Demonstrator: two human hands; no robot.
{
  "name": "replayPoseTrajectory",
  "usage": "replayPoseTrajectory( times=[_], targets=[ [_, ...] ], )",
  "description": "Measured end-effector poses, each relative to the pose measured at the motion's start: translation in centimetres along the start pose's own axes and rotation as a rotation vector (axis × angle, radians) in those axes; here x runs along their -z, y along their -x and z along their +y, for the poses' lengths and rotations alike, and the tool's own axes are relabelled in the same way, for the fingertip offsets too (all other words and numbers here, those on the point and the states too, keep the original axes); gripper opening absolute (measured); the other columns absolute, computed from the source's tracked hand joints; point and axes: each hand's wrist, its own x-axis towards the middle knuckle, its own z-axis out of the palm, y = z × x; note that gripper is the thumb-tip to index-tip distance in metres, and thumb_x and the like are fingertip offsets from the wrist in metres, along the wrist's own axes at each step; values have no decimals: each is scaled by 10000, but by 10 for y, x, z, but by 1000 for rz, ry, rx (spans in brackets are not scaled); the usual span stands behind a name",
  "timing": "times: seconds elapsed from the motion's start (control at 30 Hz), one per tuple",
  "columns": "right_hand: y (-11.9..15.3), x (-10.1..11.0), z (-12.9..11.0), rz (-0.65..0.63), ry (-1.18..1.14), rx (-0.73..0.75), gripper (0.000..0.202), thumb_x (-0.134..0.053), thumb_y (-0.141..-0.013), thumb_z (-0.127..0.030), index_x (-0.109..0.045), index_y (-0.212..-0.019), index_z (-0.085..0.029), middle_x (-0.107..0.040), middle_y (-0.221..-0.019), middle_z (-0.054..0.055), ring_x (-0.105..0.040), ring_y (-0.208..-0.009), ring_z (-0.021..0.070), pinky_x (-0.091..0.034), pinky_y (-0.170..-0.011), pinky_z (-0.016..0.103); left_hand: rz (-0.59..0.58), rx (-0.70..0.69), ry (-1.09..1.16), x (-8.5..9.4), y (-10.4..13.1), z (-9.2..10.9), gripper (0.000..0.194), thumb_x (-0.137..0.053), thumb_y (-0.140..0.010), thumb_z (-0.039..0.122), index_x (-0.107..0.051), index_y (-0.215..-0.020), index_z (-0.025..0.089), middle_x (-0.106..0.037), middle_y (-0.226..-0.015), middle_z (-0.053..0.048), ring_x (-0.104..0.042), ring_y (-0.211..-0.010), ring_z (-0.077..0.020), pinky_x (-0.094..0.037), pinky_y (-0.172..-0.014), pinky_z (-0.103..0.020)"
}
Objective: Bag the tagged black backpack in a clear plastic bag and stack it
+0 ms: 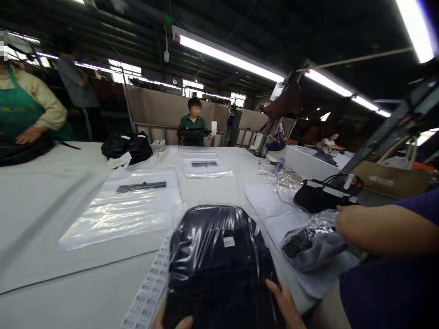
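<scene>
A black bag in clear plastic wrap (219, 260) lies close in front of me at the table's near edge, with a small white label (229, 241) on its upper part. My left hand (171, 320) grips its lower left side, mostly cut off by the frame's bottom. At the lower right side, my right hand (284, 299) holds the bag, thumb and fingers against the plastic. A sheet of printed labels (147, 294) lies left of the bag, partly beneath it.
Clear plastic bags (133, 210) lie on the white table (41, 256). Black bags (126, 146) stand at the back left. A grey plastic bundle (312, 242) and a black handbag (322, 196) are at right, beside another person's arm (384, 228). Other people stand across and left.
</scene>
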Motion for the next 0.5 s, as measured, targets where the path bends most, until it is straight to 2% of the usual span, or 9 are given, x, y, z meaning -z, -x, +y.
replayPoseTrajectory(
  times=[0.1,0.17,0.23,0.33,0.4,0.43,0.5],
  targets=[
    [-46,51,23,119,152,-60,558,-630,-607,-581,-654,-953,-143,-715,-890,84,-645,-926,304,-503,-831,366,-132,-2,134,-46,-18,-10,764,-754,-568,535,-537,-1211,183,-632,-1136,-97,-541,-1109,-330,-427,-972,-395],
    [-71,68,36,163,272,-66,530,-616,-590,-587,-667,-892,-155,-718,-878,86,-642,-937,315,-493,-850,379,-217,41,240,-73,-35,-22,777,-740,-587,529,-518,-1235,162,-617,-1169,-117,-533,-1128,-324,-408,-991,-389],
    [-91,75,49,171,416,-44,484,-571,-614,-591,-673,-841,-177,-719,-871,83,-640,-944,320,-485,-858,389,-240,109,315,-87,-49,-37,755,-740,-609,497,-510,-1247,166,-598,-1202,-125,-521,-1149,-312,-402,-996,-379],
    [-106,77,61,128,642,2,491,-477,-668,-598,-680,-837,-184,-712,-890,104,-626,-978,326,-472,-862,395,-210,181,363,-88,-58,-56,712,-747,-627,460,-517,-1240,180,-576,-1234,-127,-508,-1167,-305,-397,-999,-372],
    [-109,73,57,136,743,0,598,-477,-654,-611,-664,-952,-127,-676,-996,173,-572,-1061,371,-430,-905,451,-186,191,375,-84,-58,-62,699,-750,-633,454,-518,-1233,181,-578,-1231,-127,-513,-1162,-303,-401,-994,-371],
    [-110,67,51,177,800,36,687,-491,-637,-618,-629,-1047,-83,-632,-1085,216,-518,-1124,399,-389,-939,489,-168,196,374,-82,-57,-62,696,-751,-633,456,-519,-1227,179,-589,-1214,-128,-523,-1150,-305,-408,-986,-373],
    [-110,44,30,276,945,246,840,-485,-652,-621,-489,-1237,-19,-485,-1275,265,-387,-1241,407,-301,-998,530,-136,210,355,-83,-55,-61,690,-754,-625,471,-530,-1205,170,-620,-1157,-132,-554,-1106,-311,-424,-963,-378]
  ],
)
